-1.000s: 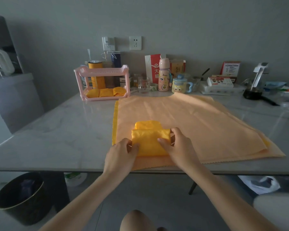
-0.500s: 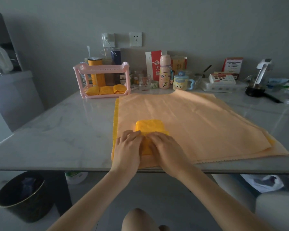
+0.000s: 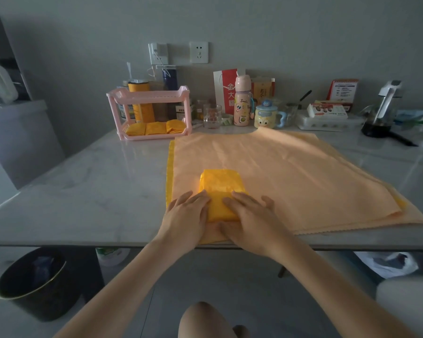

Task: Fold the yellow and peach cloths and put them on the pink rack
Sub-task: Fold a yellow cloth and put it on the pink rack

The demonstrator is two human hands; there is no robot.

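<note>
Folded yellow cloth [image 3: 221, 191] is pressed under both flat hands, left hand [image 3: 185, 215] and right hand [image 3: 248, 217]; soft, light, probably springy; best pinched at its side edges.

A dim grey wall [image 3: 291, 32] with a socket [image 3: 198, 52] backs a pale marble table [image 3: 83, 181], a black bin [image 3: 32, 284] on the floor.

Your left hand [image 3: 187, 212] lies palm down, fingers straight and close together, angled inward, tips on the left edge of the folded bright-yellow fabric cloth [image 3: 221, 184]. Your right hand [image 3: 249, 215] lies flat too, fingers angled inward onto the cloth's right side, thumb splayed outward. Bare left forearm [image 3: 122, 284] and right forearm [image 3: 327, 284] reach forward and converge. A bare knee [image 3: 200, 318] shows low between them.
</note>
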